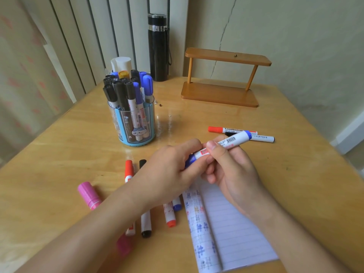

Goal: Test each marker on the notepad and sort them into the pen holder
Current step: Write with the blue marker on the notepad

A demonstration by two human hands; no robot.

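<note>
Fingers (213, 149) of our right hand (232, 174) curl round the barrel of a blue marker (235, 139). Our left hand (169, 166) pinches its blue end. We hold it above the top of the notepad (236, 233), which lies open on the worktop (59, 154). The pen holder (136, 125) stands further back, left. Loose markers (146, 223) lie under our left forearm.

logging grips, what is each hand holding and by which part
Both hold one blue marker: the left hand pinches its blue cap end, the right hand grips the white barrel.
</note>
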